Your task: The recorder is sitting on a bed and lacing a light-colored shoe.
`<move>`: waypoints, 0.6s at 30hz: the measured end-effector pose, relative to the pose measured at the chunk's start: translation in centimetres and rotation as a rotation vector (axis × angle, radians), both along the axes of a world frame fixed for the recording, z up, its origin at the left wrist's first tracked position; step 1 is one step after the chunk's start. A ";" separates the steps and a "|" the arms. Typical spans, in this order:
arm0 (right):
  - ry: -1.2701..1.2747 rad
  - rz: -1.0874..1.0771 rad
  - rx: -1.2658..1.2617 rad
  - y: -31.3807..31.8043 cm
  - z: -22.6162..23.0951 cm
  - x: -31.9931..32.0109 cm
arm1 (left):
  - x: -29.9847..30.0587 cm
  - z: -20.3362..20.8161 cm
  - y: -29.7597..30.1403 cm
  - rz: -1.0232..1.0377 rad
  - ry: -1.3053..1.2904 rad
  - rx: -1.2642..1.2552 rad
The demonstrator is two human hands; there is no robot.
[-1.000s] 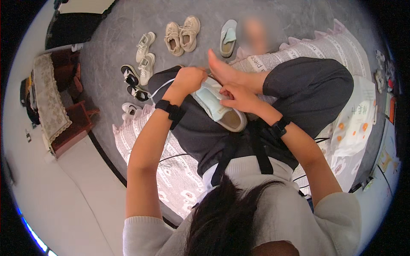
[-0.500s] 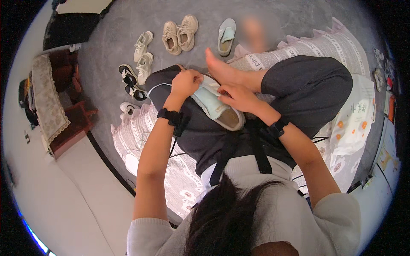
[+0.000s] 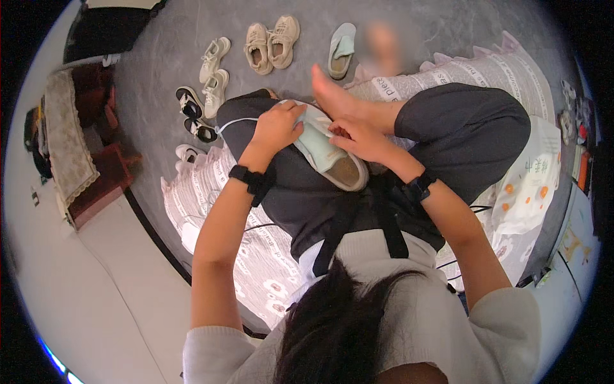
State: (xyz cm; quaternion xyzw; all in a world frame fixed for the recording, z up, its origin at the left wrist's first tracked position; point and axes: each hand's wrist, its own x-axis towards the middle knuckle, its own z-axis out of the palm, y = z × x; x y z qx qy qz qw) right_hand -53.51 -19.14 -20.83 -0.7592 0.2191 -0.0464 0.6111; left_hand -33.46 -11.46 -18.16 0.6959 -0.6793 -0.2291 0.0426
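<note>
At the left, a pale lace (image 3: 235, 120) loops out past the left hand over the dark trousers (image 3: 288, 195); it looks thin, light and limp, a thing to pinch close to its end or near the shoe.

The left hand (image 3: 276, 131) lies over the toe end, its fingers bent and half closed, the thumb over the upper. Whether lace is pinched under those fingers, I cannot tell.

The shoe (image 3: 308, 153) rests in the lap on the trousers, toe to the upper left, heel opening toward the body. It should be light and not fragile: a cloth-like upper that would give under a press, with a stiffer pale sole likely the steadier grip. The light blue tongue (image 3: 323, 150) looks soft and padded, apt to bend and shift if pulled; the heel rim seems a firmer hold.

The right hand (image 3: 363, 139) is at the shoe's right edge, fingers loosely curled, tips by the side flap beside the tongue; whether they grip it is hidden.
</note>
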 end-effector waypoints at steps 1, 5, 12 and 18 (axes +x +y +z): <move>0.012 0.016 -0.022 -0.1 0.0 0.0 | 0.1 0.0 -0.3 -0.051 -0.048 0.019; -0.034 -0.002 -0.119 0.2 -0.4 0.1 | 0.5 -0.9 -0.7 -0.196 -0.128 -0.056; 0.021 0.006 -0.125 0.1 -0.3 -0.1 | 0.8 -1.2 -1.0 -0.269 -0.146 -0.061; 0.003 0.002 -0.115 -0.1 -0.3 -0.3 | 0.6 -0.8 -1.7 -0.308 -0.160 0.041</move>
